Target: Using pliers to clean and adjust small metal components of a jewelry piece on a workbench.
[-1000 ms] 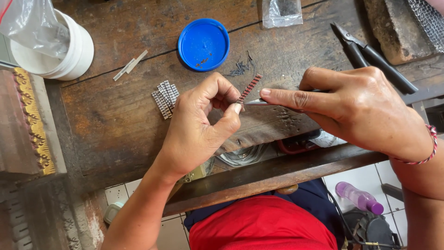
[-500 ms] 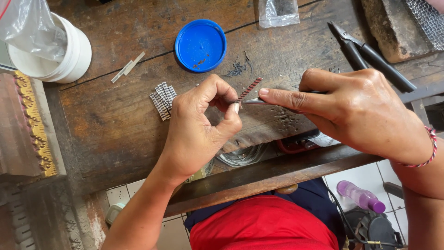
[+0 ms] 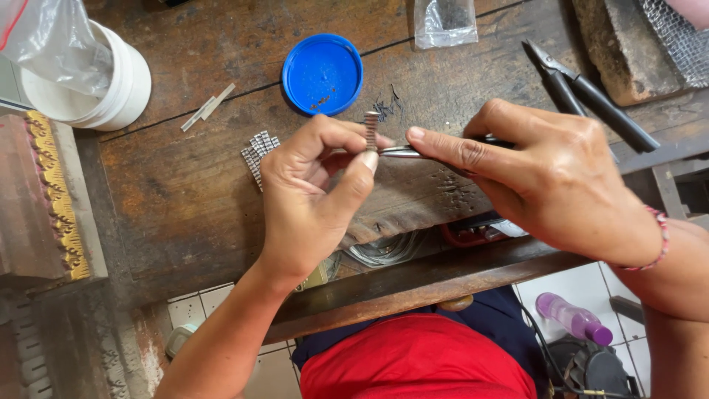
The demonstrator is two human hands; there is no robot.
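Silver ribbed strip now stands upright, no longer slanted, pinched in the left hand; right hand clamps tweezers against it.

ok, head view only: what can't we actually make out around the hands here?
- Tool in the right hand: only its metal tip shows; the fingers hide the rest.
- Small ridged strip pinched by the left hand: too small to tell its make-up.
- White tub: inside hidden by a plastic bag, and cut by the left edge.
- Black pliers: handle ends pass behind the right hand.
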